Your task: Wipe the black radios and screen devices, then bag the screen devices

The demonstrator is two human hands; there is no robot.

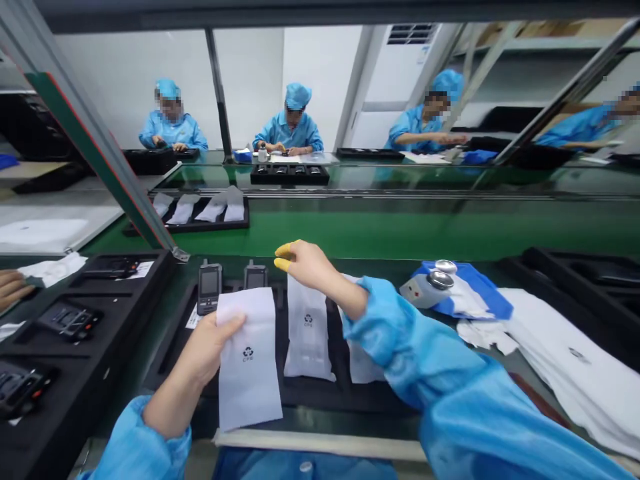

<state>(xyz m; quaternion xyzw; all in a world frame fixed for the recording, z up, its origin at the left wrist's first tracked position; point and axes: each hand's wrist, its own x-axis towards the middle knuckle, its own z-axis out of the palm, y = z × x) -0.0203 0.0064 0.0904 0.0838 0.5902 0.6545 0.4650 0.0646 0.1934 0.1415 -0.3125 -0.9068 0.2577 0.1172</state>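
My left hand (210, 347) is closed on the left edge of a white pouch (249, 357) with a small recycling mark, held flat over a black tray (173, 340). My right hand (307, 265), with yellow finger cots on two fingertips, reaches left across the tray, fingers curled, near a small black handheld device (255, 275) standing in the tray. A second device (209, 287) stands to its left. Another white pouch (309, 328) lies in the tray under my right forearm. What the right fingers hold, if anything, is hidden.
A black foam tray with devices (65, 320) sits at the left, where another person's hand (13, 287) shows. At right lie a blue cloth (483, 293), a grey tool (425, 288), white pouches (560, 360) and black trays (590, 280). Several workers sit beyond the green belt (400, 230).
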